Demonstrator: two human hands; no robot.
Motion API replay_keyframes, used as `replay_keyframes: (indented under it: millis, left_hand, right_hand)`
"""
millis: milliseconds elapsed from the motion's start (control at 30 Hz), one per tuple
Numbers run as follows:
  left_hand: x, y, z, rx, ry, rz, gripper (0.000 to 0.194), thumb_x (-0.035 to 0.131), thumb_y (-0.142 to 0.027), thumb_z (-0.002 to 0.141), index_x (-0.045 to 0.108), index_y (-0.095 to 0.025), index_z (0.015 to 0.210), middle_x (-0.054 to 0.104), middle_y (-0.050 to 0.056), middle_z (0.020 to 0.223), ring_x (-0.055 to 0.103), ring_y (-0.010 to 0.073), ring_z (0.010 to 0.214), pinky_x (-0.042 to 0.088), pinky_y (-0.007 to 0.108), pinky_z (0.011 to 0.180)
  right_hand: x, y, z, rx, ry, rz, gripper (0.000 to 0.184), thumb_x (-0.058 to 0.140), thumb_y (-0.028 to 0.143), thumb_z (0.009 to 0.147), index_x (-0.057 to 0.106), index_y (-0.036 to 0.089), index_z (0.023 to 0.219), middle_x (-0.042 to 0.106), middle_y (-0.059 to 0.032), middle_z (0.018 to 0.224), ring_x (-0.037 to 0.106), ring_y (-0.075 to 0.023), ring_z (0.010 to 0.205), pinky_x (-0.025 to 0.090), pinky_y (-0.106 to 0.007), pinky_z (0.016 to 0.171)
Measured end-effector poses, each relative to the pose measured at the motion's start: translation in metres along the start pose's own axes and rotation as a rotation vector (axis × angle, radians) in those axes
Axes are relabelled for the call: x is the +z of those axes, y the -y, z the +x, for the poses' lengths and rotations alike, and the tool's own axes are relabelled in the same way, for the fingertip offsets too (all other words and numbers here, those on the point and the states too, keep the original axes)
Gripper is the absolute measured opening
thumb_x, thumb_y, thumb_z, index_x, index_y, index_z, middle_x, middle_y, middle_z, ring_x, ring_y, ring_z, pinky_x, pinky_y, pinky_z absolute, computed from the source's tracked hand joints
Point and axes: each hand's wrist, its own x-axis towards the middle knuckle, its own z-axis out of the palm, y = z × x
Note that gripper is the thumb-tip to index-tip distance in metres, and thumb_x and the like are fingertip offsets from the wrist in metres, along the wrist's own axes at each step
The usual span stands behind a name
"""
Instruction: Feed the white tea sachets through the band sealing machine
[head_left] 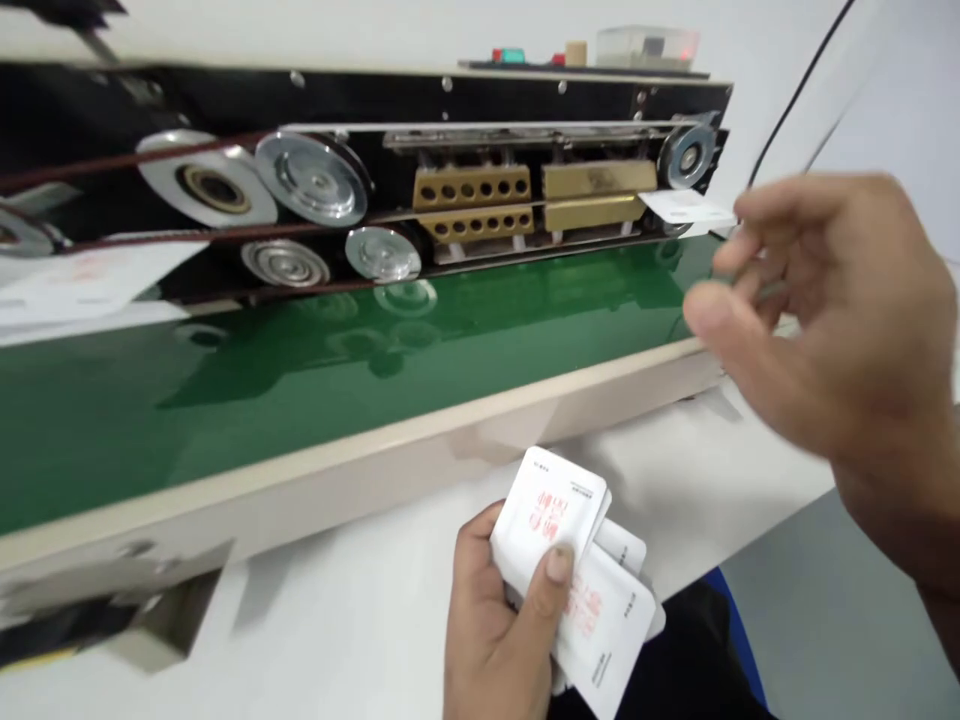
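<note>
My left hand [502, 620] is closed round a fanned stack of small white sachets [577, 580] with red print, held low over the white table. My right hand [832, 310] hovers at the right end of the sealing machine, fingers loosely spread with nothing in them. Just left of its fingertips a single white sachet [686, 208] sticks out of the machine's slot, beside the brass sealing blocks [540, 200]. It lies over the green conveyor belt [315, 370].
The band sealer has silver pulleys [311, 175] and brown belts along its black face. Another white sachet [90, 280] lies blurred at the far left of the belt. A control panel with buttons [585, 55] sits on top. A black cable [795, 100] runs at the upper right.
</note>
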Motion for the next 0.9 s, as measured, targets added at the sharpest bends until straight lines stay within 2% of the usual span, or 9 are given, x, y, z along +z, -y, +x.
replay_keyframes:
  millis: [67, 167, 300, 433, 533, 667, 767, 833, 900]
  left_hand:
    - [-0.001, 0.003, 0.001, 0.038, 0.008, -0.017, 0.056, 0.080, -0.045, 0.072, 0.046, -0.029, 0.114, 0.071, -0.002, 0.081, 0.065, 0.0168, 0.064, 0.054, 0.026, 0.054]
    - [0.000, 0.004, 0.000, 0.082, 0.022, -0.024, 0.055, 0.080, -0.042, 0.073, 0.045, -0.028, 0.114, 0.071, -0.003, 0.079, 0.064, 0.0160, 0.063, 0.055, 0.026, 0.053]
    - [0.003, 0.003, -0.002, 0.121, 0.024, -0.006, 0.058, 0.081, -0.040, 0.073, 0.044, -0.028, 0.115, 0.072, -0.002, 0.079, 0.066, 0.0181, 0.063, 0.056, 0.028, 0.052]
    - [0.005, 0.002, -0.004, 0.146, 0.049, 0.061, 0.059, 0.082, -0.036, 0.070, 0.044, -0.027, 0.114, 0.071, -0.003, 0.079, 0.065, 0.0158, 0.060, 0.055, 0.024, 0.048]
    - [0.008, 0.001, -0.007, 0.159, 0.068, 0.116, 0.060, 0.082, -0.037, 0.070, 0.045, -0.026, 0.117, 0.071, -0.002, 0.082, 0.066, 0.0150, 0.063, 0.055, 0.022, 0.051]
    - [0.008, 0.004, -0.009, 0.157, 0.084, 0.067, 0.069, 0.082, -0.028, 0.069, 0.042, -0.030, 0.125, 0.068, -0.004, 0.087, 0.066, 0.0120, 0.065, 0.055, 0.020, 0.054]
    - [0.005, 0.006, -0.007, 0.188, 0.062, 0.134, 0.072, 0.083, -0.032, 0.068, 0.042, -0.035, 0.128, 0.062, -0.004, 0.094, 0.065, 0.0130, 0.071, 0.054, 0.021, 0.054]
    - [0.003, 0.007, -0.006, 0.213, 0.055, 0.201, 0.070, 0.082, -0.038, 0.069, 0.043, -0.036, 0.127, 0.061, -0.003, 0.099, 0.065, 0.0143, 0.078, 0.054, 0.021, 0.055]
    - [0.002, 0.006, -0.005, 0.232, 0.071, 0.198, 0.065, 0.081, -0.039, 0.070, 0.046, -0.033, 0.124, 0.062, -0.002, 0.105, 0.064, 0.0144, 0.082, 0.055, 0.021, 0.058]
  right_hand:
    - [-0.001, 0.020, -0.030, -0.035, 0.182, 0.110, 0.034, 0.061, 0.040, 0.091, 0.053, 0.018, 0.116, 0.061, -0.0067, 0.093, 0.056, -0.0158, 0.067, 0.046, -0.031, 0.057]
    - [0.015, 0.030, -0.061, 0.034, 0.470, 0.267, 0.042, 0.060, 0.042, 0.089, 0.048, 0.017, 0.121, 0.062, -0.0078, 0.101, 0.057, -0.0163, 0.071, 0.047, -0.032, 0.058]
    - [0.041, 0.029, -0.073, 0.187, 0.691, 0.461, 0.043, 0.062, 0.038, 0.085, 0.051, 0.017, 0.121, 0.062, -0.0080, 0.107, 0.058, -0.0187, 0.081, 0.048, -0.033, 0.064]
    - [0.047, 0.032, -0.069, 0.216, 0.770, 0.558, 0.043, 0.067, 0.030, 0.079, 0.053, 0.019, 0.119, 0.060, -0.0054, 0.107, 0.057, -0.0196, 0.090, 0.049, -0.035, 0.076]
    - [0.042, 0.033, -0.066, 0.169, 0.812, 0.545, 0.052, 0.067, 0.022, 0.076, 0.050, 0.018, 0.124, 0.056, -0.0075, 0.117, 0.056, -0.0213, 0.100, 0.048, -0.037, 0.084]
    - [0.036, 0.027, -0.066, 0.062, 0.870, 0.534, 0.059, 0.065, 0.019, 0.077, 0.044, 0.016, 0.132, 0.048, -0.0108, 0.130, 0.053, -0.0226, 0.111, 0.046, -0.038, 0.092]
    - [0.034, 0.023, -0.066, 0.060, 0.862, 0.522, 0.045, 0.066, 0.021, 0.078, 0.050, 0.017, 0.119, 0.049, -0.0085, 0.121, 0.054, -0.0201, 0.103, 0.047, -0.036, 0.087]
    - [0.032, 0.021, -0.064, 0.106, 0.856, 0.496, 0.029, 0.066, 0.021, 0.076, 0.052, 0.018, 0.101, 0.051, -0.0051, 0.108, 0.055, -0.0170, 0.089, 0.047, -0.033, 0.077]
    - [0.031, 0.021, -0.062, 0.157, 0.873, 0.480, 0.023, 0.067, 0.021, 0.074, 0.049, 0.019, 0.087, 0.053, -0.0011, 0.093, 0.052, -0.0144, 0.075, 0.045, -0.030, 0.067]
